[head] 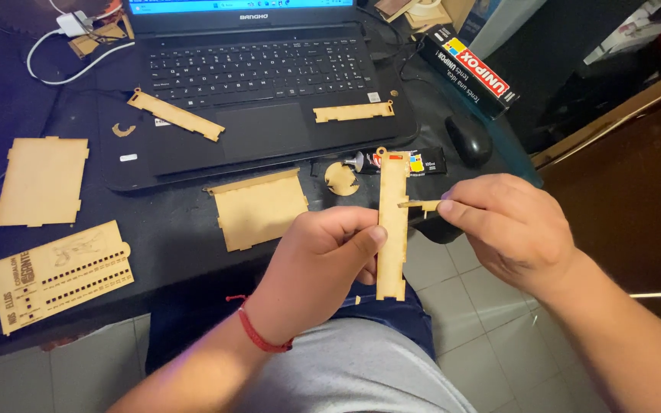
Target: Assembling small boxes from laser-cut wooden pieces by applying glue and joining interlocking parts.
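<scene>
- Left hand [323, 260] grips a long wooden strip [392, 229] upright over the lap.
- Right hand [503, 222], at 3 o'clock, pinches a small wooden tab [420, 205] against it.
- Misaligned pressure could snap the tab.
- Glue tube [403, 162] lies on the tabletop [170, 229] at 12 o'clock.

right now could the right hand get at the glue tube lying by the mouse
Probably not freely: the right hand pinches a small wooden piece against the long strip. The glue tube lies uncovered just beyond, so the path itself looks free.

A black table [185, 229] carries a laptop [262, 84], wooden panels [258, 208], a glue tube [399, 162] and a mouse [468, 139].
</scene>
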